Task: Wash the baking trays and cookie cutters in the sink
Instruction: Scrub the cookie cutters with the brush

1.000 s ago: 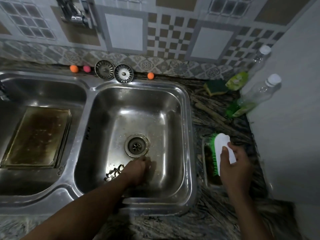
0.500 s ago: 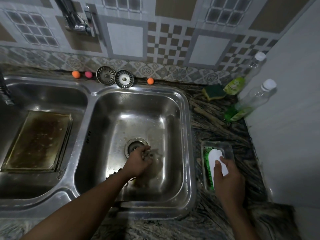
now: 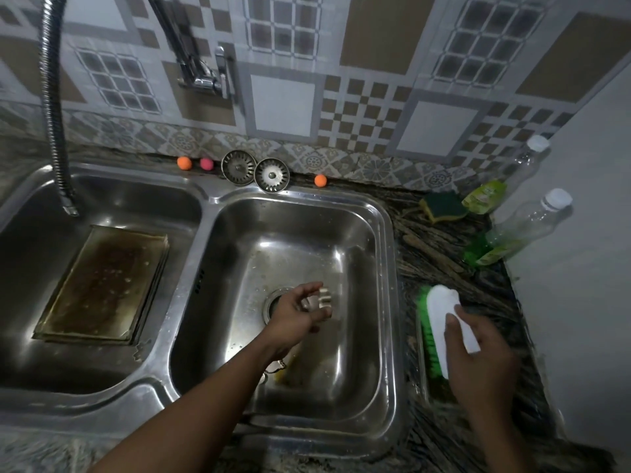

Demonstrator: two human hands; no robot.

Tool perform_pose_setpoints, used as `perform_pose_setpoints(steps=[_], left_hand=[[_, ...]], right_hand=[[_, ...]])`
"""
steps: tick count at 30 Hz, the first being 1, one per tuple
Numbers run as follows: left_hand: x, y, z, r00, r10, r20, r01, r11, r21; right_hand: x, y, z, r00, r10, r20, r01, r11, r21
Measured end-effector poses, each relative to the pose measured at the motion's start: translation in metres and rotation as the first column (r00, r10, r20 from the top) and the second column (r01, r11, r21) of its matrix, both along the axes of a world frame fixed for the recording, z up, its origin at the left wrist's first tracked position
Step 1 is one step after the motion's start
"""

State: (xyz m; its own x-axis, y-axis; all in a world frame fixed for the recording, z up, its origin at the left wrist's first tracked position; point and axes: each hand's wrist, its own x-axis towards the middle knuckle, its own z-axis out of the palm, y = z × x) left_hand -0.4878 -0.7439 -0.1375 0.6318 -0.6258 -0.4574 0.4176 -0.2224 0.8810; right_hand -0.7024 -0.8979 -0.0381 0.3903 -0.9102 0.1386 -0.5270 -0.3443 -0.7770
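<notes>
Left hand [image 3: 293, 319] lifted cookie cutter [image 3: 323, 298], brush [image 3: 440, 322] raised

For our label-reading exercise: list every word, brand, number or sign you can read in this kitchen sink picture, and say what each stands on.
No text here can be read.
Far bottle's green label: print present, too blurred to read.
Near bottle's green label: print present, too blurred to read.
Scrub brush, sponge, baking tray, wall tiles: no lettering visible, patterns only.
</notes>
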Motion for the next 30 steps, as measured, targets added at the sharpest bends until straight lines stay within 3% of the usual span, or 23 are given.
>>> perform_pose_setpoints(steps=[4,9,14,17,23,30], left_hand=[[0.011,-0.001,0.018,0.987,-0.109,0.12,0.114,0.993,-0.039],[0.025,0.002,0.039,0.965,-0.153,0.213,0.169,0.984,-0.058],[0.031,0.017,0.037,0.957,-0.132,0.257,0.146,0.988,-0.039],[0.033,0.017,0.041,0.927,-0.197,0.318,0.212,0.977,-0.013],[0.033,0.018,0.045,0.943,-0.186,0.277,0.195,0.981,-0.004],[0.031,0.02,0.052,0.995,0.1,-0.002,-0.099,0.983,-0.155]], right_hand=[[0.056,0.015,0.015,0.96,0.269,0.082,-0.275,0.959,0.072],[0.108,0.015,0.004,0.854,0.515,0.074,-0.516,0.857,-0.002],[0.117,0.006,0.002,0.818,0.572,0.054,-0.573,0.82,-0.004],[0.122,0.009,0.0,0.788,0.615,0.024,-0.616,0.788,0.009],[0.126,0.012,-0.001,0.795,0.604,0.058,-0.603,0.797,-0.037],[0.124,0.02,-0.003,0.853,0.501,0.144,-0.511,0.858,0.042]])
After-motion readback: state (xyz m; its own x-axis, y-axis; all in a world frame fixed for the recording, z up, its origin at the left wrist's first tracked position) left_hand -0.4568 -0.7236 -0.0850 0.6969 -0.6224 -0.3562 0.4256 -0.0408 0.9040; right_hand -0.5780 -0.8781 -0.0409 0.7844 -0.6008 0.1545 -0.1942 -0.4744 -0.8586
